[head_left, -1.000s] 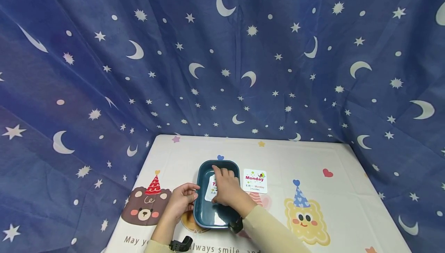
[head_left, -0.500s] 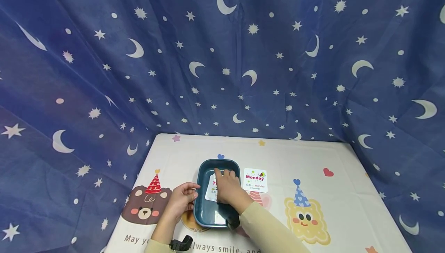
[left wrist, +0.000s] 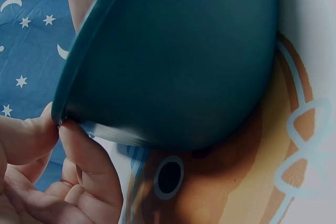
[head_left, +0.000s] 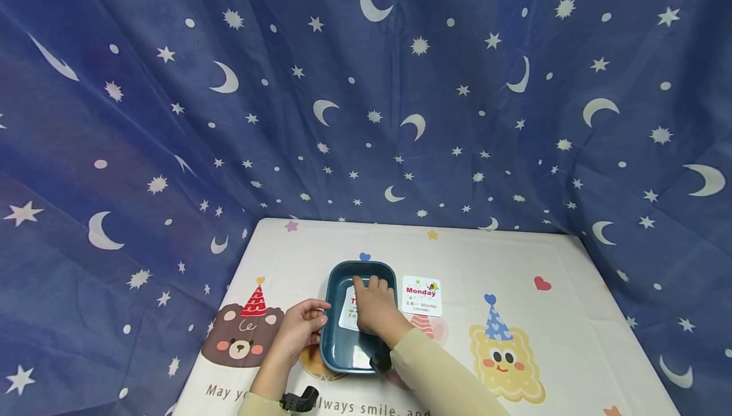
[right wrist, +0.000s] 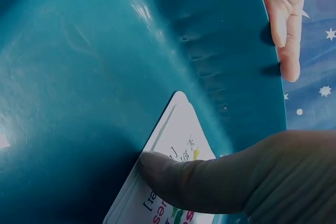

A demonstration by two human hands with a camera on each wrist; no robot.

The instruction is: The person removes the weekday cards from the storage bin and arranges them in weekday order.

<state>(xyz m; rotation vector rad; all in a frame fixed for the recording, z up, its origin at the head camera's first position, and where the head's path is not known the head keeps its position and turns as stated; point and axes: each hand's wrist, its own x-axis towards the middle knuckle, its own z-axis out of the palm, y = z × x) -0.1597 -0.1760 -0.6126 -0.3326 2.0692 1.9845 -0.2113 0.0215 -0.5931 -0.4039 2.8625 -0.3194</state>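
Dark blue curtains (head_left: 394, 168) scattered with white moons and stars enclose the far and left sides of a white surface (head_left: 486, 263), where a person in pale yellow sleeves (head_left: 448, 381) works with 2 hands at a teal tray (head_left: 342, 352). Resting near the middle of the surface, the tray contains a small stack of white cards (head_left: 346, 324), slightly fanned, its top face printed in pink and black. The left hand (head_left: 300, 328) has its grip together on the tray's left rim, thumb and finger pinching the edge. The right hand (head_left: 375, 310) reaches inside, its thumb (right wrist: 178, 179) laid across the cards; whether its other fingers close on them cannot be told. Just right of the tray, 1 card marked "Monday" (head_left: 421, 296) lies face up on the surface. A printed brown bear (head_left: 243, 336) in a red party hat appears at left, and a yellow biscuit character (head_left: 506, 365) in a blue hat at right. Black straps (head_left: 290, 403) and devices are worn at the wrists.
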